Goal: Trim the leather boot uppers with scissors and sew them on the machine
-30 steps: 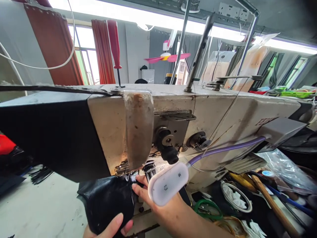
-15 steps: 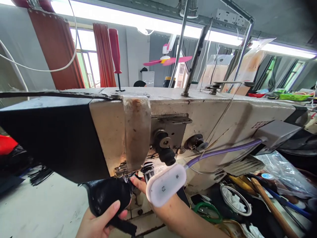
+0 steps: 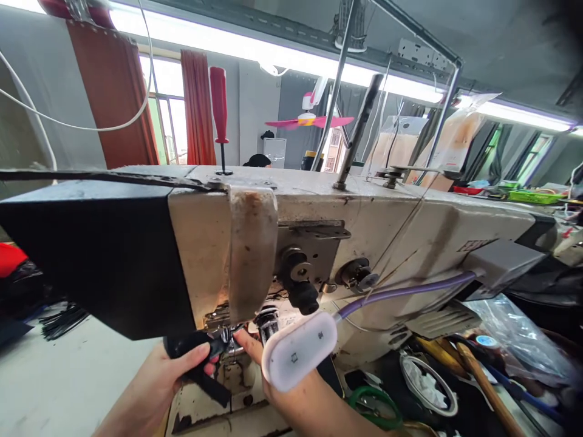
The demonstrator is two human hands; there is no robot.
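- The worn cream-coloured industrial sewing machine (image 3: 410, 230) fills the middle of the view, its long body running left to right, with a black box-shaped cover (image 3: 91, 255) on its left end.
- The pale grey tabletop (image 3: 68, 376) shows bare at the lower left; its right part is crowded with tools and clutter.
- A rust-stained cream faceplate (image 3: 252, 249) hangs down the front of the machine head, just above the needle area.
- A white oval lamp head on a purple flexible neck (image 3: 298, 352) juts toward the camera, covering part of the right hand.
- The left hand (image 3: 157, 382) comes in from the lower left, thumb on top and fingers curled, closed on the piece of black leather-like material.
- The right hand (image 3: 273, 376) reaches in from the lower right; its fingertips (image 3: 243, 340) lie just beside the metal presser foot, but the lamp hides the rest, so I cannot tell how far it is closed.
- The piece of black leather-like material (image 3: 195, 358) sits at the foot of the machine head, just left of the needle area; its long axis runs from upper left down to lower right, the lower end pointing toward the camera.
- A red-handled screwdriver (image 3: 219, 109) stands upright on the machine's top.
- The small shiny metal presser foot (image 3: 228, 337) touches the material's right edge.
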